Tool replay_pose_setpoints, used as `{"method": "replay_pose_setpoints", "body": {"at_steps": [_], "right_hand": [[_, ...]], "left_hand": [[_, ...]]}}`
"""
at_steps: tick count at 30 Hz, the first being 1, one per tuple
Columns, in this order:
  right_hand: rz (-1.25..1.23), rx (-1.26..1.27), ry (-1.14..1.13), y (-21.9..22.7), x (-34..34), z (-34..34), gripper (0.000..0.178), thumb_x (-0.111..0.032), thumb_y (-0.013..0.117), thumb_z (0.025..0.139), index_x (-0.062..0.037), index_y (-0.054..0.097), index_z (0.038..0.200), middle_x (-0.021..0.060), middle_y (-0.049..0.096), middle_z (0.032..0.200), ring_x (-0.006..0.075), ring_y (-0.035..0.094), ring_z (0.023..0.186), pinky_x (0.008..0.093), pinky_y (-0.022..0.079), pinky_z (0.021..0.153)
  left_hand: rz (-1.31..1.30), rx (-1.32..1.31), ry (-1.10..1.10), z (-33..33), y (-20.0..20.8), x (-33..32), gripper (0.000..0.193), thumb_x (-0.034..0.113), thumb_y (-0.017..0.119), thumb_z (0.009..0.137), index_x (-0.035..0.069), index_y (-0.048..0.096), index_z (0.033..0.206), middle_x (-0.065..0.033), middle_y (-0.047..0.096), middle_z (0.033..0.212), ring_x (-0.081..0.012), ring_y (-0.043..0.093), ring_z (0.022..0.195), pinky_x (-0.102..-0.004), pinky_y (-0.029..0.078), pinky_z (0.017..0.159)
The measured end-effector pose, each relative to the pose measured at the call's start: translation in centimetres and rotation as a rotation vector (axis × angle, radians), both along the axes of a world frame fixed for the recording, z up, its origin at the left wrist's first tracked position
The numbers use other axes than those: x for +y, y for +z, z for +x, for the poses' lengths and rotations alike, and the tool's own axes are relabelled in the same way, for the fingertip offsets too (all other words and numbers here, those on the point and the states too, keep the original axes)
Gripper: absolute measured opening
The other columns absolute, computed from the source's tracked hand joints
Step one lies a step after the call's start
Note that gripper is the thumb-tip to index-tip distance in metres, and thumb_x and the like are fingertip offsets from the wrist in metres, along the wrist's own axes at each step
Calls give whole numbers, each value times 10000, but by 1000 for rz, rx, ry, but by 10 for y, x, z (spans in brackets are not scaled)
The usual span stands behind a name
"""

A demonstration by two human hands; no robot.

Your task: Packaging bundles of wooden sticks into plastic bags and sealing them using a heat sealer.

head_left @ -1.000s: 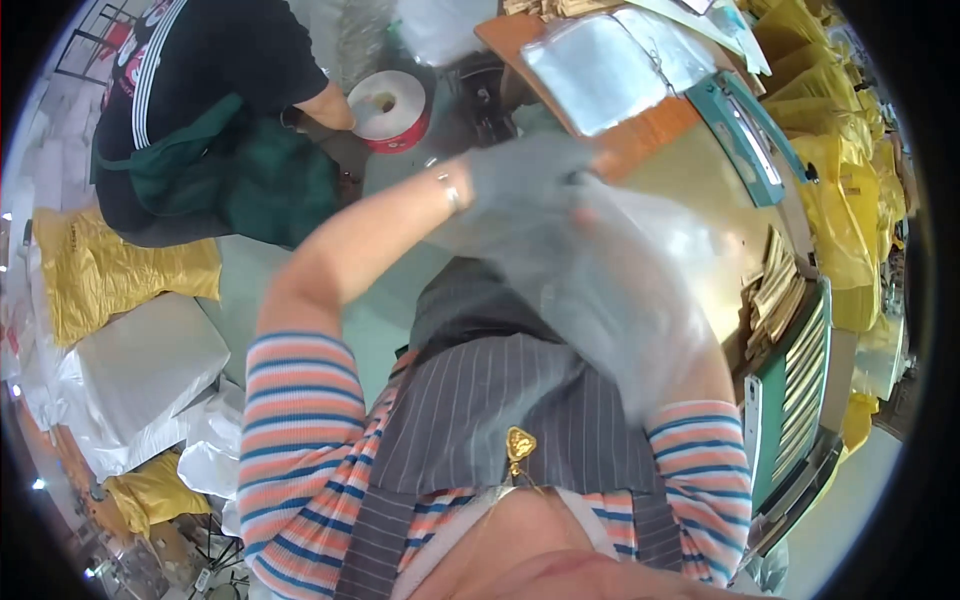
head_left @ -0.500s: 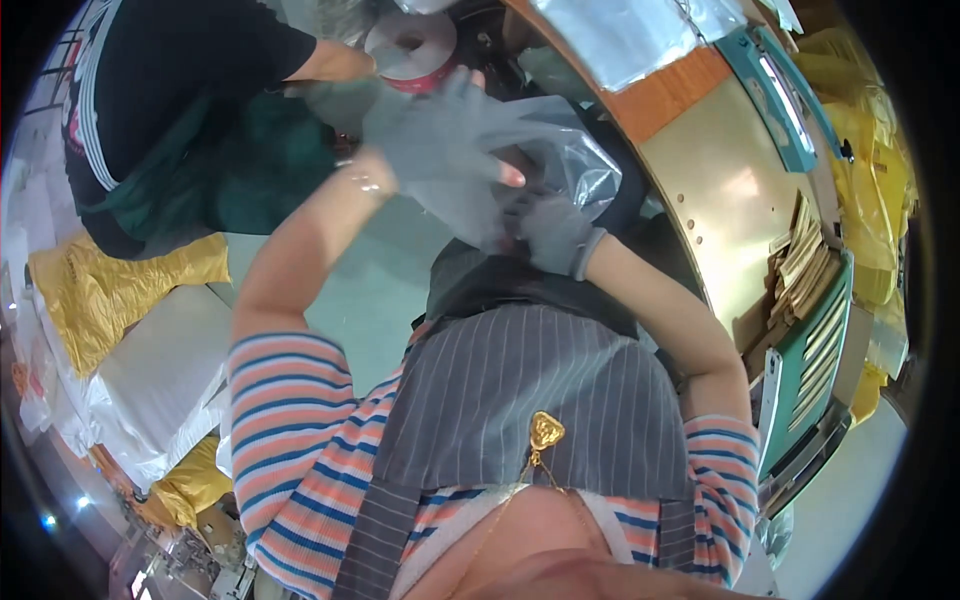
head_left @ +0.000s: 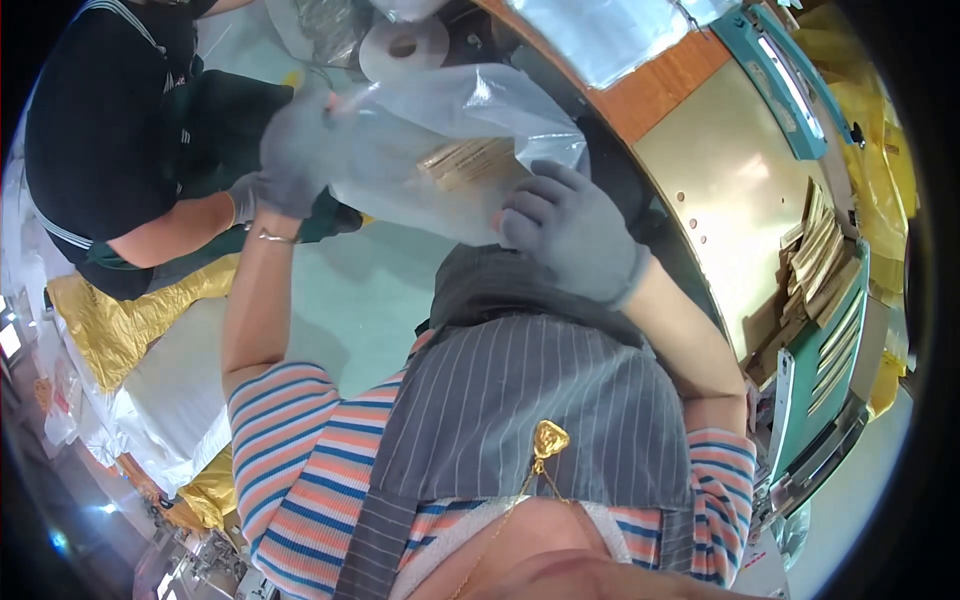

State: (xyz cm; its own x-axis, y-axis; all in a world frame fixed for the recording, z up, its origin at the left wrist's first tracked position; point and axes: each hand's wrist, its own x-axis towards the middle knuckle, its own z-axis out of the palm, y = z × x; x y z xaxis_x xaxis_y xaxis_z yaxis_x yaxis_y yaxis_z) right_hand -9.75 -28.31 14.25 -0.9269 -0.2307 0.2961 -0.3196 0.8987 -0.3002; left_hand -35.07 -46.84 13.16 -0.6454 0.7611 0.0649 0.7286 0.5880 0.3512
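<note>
A large translucent plastic bag is stretched between my two grey-gloved hands in front of my apron. Blurred by motion, my left hand grips the bag's left end. My right hand is closed on the bag's lower right edge, its fingers curled inward. Between them, a flat brown bundle shows within the outline of the bag; it looks like stacked paper or card pieces. I cannot tell whether it lies fully inside.
At the left, a co-worker in a black top bends close, a gloved hand near my left wrist. A white roll stands beyond the bag. To the right is a worktable with clear plastic sheets, a teal bar-shaped device and brown strips.
My left hand has moved left, spreading the bag out and bringing the brown bundle into sight. My right hand has shifted slightly right and down. The co-worker has moved left, with a hand now lower.
</note>
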Motion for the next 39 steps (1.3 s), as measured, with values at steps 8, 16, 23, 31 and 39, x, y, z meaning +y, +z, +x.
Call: {"method": "replay_pose_setpoints", "body": {"at_steps": [8,16,23,31,39], "right_hand": [[-14,-127,-89,-51,1,13,241,-221,658,652,-89,583,840,48,584,907,232,547,1050,527,338,1050],[95,23,-141,-22,30,3,110,-150,551,653,-86,602,726,19,580,855,210,552,1005,524,350,1055],[89,-143,-226,-48,52,7,209,-171,590,655,-85,611,844,47,604,963,217,526,1081,494,284,1093],[-342,129,-680,-5,178,33,202,-195,646,769,-96,620,943,120,622,910,304,626,780,380,498,668],[54,282,-492,26,278,-172,454,-133,544,852,-243,434,1279,82,630,1037,327,635,798,411,507,695]], "left_hand": [[-21,654,-299,-5,-27,71,628,308,697,714,92,443,1247,-111,526,1127,-295,521,1055,-421,455,789],[210,463,-409,-97,-18,106,220,273,625,845,85,664,952,-122,618,743,-309,590,715,-393,465,664],[2,380,-107,-65,-11,72,489,429,460,917,-1,633,762,-242,592,728,-422,579,671,-497,429,583],[497,-228,-134,-48,49,133,283,161,692,833,-15,623,1045,-49,636,832,-105,595,752,-254,471,675],[583,-510,-233,-39,69,207,221,141,637,874,-12,630,1033,4,614,826,-49,536,732,-201,439,642]]}}
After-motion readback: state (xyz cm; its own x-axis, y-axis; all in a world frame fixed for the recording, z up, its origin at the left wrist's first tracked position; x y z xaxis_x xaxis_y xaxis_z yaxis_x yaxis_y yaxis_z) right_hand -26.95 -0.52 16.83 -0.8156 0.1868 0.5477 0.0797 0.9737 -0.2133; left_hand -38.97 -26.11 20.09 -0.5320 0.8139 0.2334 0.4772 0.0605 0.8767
